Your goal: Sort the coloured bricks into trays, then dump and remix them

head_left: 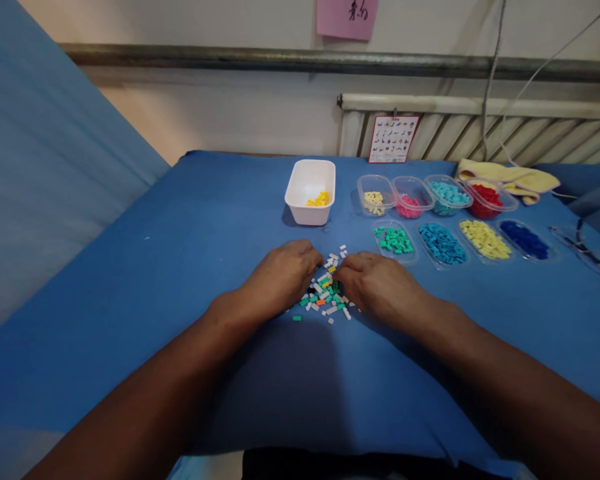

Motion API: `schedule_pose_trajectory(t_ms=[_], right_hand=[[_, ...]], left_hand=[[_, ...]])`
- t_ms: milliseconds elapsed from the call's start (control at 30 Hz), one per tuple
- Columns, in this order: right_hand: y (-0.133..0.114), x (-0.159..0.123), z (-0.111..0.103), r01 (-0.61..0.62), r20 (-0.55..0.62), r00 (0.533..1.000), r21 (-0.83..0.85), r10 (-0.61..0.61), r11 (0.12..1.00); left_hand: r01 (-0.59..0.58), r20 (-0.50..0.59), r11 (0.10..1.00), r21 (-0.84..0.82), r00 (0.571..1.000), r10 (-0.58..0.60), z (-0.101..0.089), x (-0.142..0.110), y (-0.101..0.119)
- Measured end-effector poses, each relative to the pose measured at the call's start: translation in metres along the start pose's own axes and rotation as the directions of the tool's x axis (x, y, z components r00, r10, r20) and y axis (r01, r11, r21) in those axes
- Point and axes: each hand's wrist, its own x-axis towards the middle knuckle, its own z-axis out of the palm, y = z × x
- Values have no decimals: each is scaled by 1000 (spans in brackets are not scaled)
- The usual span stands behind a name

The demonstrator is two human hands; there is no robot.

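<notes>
The blue surface (195, 227) is covered smoothly from side to side; on it, beyond the hands, two rows of clear containers (377, 183) are set to the right, each filled with bricks of one colour; nearer the middle a white tub (310, 215) is placed, with a few yellow bricks (322, 199) gathered on its floor. The left hand (285, 270) is laid at the left edge of the pile (324, 295), the right hand (380, 283) at its right edge; the fingers of both are curled down toward the bricks, and whether anything is pinched by either hand cannot be told, since the tips are largely hidden. The pile is spread loosely on the surface between the two hands, in front of the white tub; white and green are seen most, with an orange brick (321, 303) among them and a green brick (297, 319) left apart at the near left. Each brick is judged to be very light, stiff and hard to break, probably smooth plastic; neighbours are likely to be nudged or scattered by a careless touch; a single brick is best taken by its two long sides, between thumb and forefinger, with a light squeeze.
</notes>
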Motion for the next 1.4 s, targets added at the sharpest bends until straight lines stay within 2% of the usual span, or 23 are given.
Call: schedule_pose_trajectory(t_ms=[200,500,633,700,800,867,933,1133,1400], right_hand=[[-7,3,-6,-161,49,986,-32,162,986],[-6,7,2,-108,47,993,61,105,992],[6,4,8,-115,-56,990,195,128,974],[26,-4,8,-139,-177,967,246,185,959],[64,-17,7,-280,-350,871,225,345,933],[87,-23,9,-348,-387,823,233,415,908],[102,-25,12,-376,-389,803,257,451,890],[111,-24,22,-380,-416,775,294,475,877],[117,-27,22,-400,-464,743,269,482,876]], left_hand=[[-2,-14,1000,10,1000,2,0,0,1],[61,47,998,30,997,-63,-1,3,3],[78,35,997,19,996,-78,1,1,0],[54,17,998,17,998,-54,1,1,-1],[0,5,1000,17,1000,0,2,0,-1],[-13,8,1000,16,1000,13,2,0,-1],[-14,15,1000,18,1000,14,2,0,-1],[-2,50,1000,21,999,0,-1,1,1],[10,63,1000,-11,998,-9,-4,1,3]])
